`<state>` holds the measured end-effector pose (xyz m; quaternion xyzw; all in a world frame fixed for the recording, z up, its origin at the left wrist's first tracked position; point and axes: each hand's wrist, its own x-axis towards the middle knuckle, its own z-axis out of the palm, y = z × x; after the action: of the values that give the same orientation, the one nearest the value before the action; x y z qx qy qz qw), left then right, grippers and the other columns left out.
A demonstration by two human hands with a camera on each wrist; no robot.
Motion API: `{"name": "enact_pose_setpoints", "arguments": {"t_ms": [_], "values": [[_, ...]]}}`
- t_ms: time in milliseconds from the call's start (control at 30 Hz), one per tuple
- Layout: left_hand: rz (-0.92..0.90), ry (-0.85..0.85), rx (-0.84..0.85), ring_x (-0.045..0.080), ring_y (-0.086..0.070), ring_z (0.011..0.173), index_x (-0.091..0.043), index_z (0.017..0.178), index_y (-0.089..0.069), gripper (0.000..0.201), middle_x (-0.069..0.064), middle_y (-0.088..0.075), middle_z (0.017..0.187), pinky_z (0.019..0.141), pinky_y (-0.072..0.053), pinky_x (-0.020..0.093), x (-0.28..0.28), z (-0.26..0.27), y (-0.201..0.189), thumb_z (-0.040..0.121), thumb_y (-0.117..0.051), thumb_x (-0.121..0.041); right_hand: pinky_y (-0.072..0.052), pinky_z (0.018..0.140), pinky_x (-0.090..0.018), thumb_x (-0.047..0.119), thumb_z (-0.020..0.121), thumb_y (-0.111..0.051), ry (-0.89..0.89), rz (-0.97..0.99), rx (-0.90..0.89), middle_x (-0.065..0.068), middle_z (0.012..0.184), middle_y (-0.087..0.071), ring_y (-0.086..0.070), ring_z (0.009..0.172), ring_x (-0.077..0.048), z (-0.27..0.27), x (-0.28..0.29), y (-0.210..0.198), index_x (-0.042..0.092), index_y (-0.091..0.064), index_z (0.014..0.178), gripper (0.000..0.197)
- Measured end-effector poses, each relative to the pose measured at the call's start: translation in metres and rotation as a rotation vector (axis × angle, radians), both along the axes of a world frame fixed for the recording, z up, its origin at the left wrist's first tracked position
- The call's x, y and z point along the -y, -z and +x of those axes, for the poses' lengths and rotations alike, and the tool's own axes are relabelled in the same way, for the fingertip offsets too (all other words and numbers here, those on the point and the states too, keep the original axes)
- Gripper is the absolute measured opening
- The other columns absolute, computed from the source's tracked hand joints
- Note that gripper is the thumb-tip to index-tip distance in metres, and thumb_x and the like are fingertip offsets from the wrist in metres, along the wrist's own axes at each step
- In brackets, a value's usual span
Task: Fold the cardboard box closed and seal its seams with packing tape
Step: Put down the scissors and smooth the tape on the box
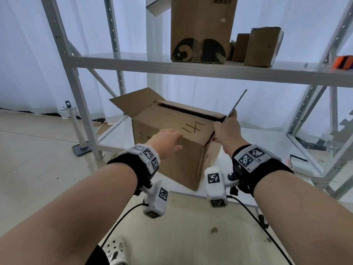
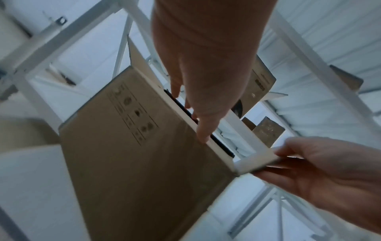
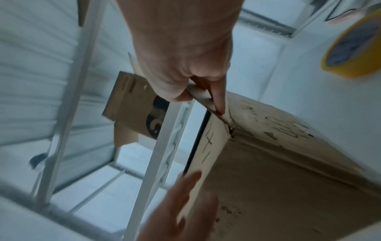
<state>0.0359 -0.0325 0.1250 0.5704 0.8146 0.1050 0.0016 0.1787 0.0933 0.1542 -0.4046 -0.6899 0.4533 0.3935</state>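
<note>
A brown cardboard box [image 1: 177,150] with pen marks on it stands on the low shelf of a white metal rack. Its near top flap [image 1: 172,119] lies folded down, and my left hand [image 1: 174,139] rests flat on it with straight fingers [image 2: 204,130] at the flap's edge. The right side flap [image 1: 236,103] stands upright; my right hand [image 1: 224,129] pinches it between thumb and fingers [image 3: 216,97] near the box corner. The left side flap [image 1: 131,102] is spread open outward. A dark gap shows along the far side of the top. A yellow roll of packing tape [image 3: 354,47] lies on the shelf to the right.
The rack's upper shelf [image 1: 133,64] hangs just above the box and carries a tall carton [image 1: 202,29] and smaller boxes [image 1: 261,46]. Rack posts [image 1: 76,88] stand on both sides. A white floor stand [image 1: 80,138] is at the left, and an orange object [image 1: 343,63] at the far right.
</note>
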Motion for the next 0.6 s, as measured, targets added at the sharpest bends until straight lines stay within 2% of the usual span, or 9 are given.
{"name": "enact_pose_setpoints", "arguments": {"t_ms": [33,67,167,200,300,367,467,600], "values": [[-0.04,-0.065,-0.047,0.027,-0.025,0.14,-0.022,0.145,-0.033,0.057,0.007,-0.028,0.153,0.113,-0.025,0.043,0.0,-0.009,0.001,0.094,-0.052,-0.038,-0.057,0.076,-0.042,0.003,0.087,-0.042,0.029,-0.004,0.005,0.003,0.088,-0.05,-0.056,0.079,-0.018,0.004,-0.009,0.0,0.011,-0.032,0.139,0.053],[-0.064,-0.141,-0.057,0.03,-0.02,0.142,-0.023,0.147,-0.029,0.063,0.009,-0.021,0.155,0.114,-0.022,0.046,0.002,-0.017,0.002,0.092,-0.053,-0.043,-0.056,0.079,-0.041,0.004,0.089,-0.043,0.057,0.011,0.015,0.004,0.092,-0.052,-0.057,0.085,-0.02,0.007,-0.017,0.0,0.012,-0.032,0.141,0.054],[-0.04,-0.343,-0.005,0.034,-0.013,0.143,-0.019,0.15,-0.018,0.077,0.014,-0.012,0.157,0.115,-0.021,0.051,0.001,-0.042,0.007,0.089,-0.053,-0.051,-0.045,0.091,-0.035,0.007,0.095,-0.044,0.158,0.155,0.143,-0.011,0.125,-0.056,-0.053,0.115,-0.032,0.014,-0.035,0.002,0.011,-0.029,0.145,0.053],[-0.023,-0.397,0.019,0.034,-0.013,0.143,-0.018,0.15,-0.017,0.078,0.014,-0.012,0.157,0.114,-0.021,0.051,0.001,-0.048,0.008,0.089,-0.052,-0.053,-0.043,0.089,-0.036,0.005,0.095,-0.04,0.189,0.203,0.217,-0.016,0.129,-0.054,-0.052,0.118,-0.035,0.015,-0.038,0.004,0.009,-0.028,0.144,0.051],[-0.007,-0.517,0.057,0.036,-0.016,0.141,-0.02,0.147,-0.021,0.074,0.016,-0.017,0.154,0.11,-0.026,0.053,-0.005,-0.06,0.011,0.089,-0.046,-0.058,-0.037,0.077,-0.034,0.002,0.094,-0.038,0.181,0.211,0.391,-0.021,0.123,-0.055,-0.054,0.112,-0.038,0.01,-0.05,0.019,0.005,-0.034,0.135,0.041],[-0.03,-0.525,0.084,0.036,-0.016,0.139,-0.022,0.145,-0.026,0.068,0.018,-0.019,0.152,0.106,-0.029,0.055,-0.009,-0.062,0.015,0.091,-0.041,-0.06,-0.036,0.075,-0.032,0.004,0.096,-0.04,0.141,0.178,0.483,-0.021,0.123,-0.056,-0.054,0.111,-0.037,0.006,-0.058,0.035,0.003,-0.039,0.129,0.034],[0.003,-0.486,0.09,0.038,-0.023,0.133,-0.018,0.138,-0.037,0.062,0.022,-0.03,0.143,0.103,-0.034,0.051,-0.02,-0.065,0.02,0.091,-0.041,-0.058,-0.036,0.077,-0.033,0.008,0.099,-0.04,0.153,0.174,0.512,-0.021,0.125,-0.054,-0.053,0.113,-0.038,0.001,-0.071,0.046,0.002,-0.039,0.131,0.033],[0.074,-0.485,0.119,0.039,-0.023,0.135,-0.016,0.145,-0.028,0.079,0.023,-0.031,0.145,0.108,-0.025,0.046,-0.043,-0.075,0.019,0.086,-0.049,-0.062,-0.04,0.09,-0.039,0.012,0.1,-0.04,0.195,0.151,0.46,-0.022,0.128,-0.052,-0.05,0.118,-0.038,-0.003,-0.092,0.044,0.0,-0.039,0.132,0.034]]}}
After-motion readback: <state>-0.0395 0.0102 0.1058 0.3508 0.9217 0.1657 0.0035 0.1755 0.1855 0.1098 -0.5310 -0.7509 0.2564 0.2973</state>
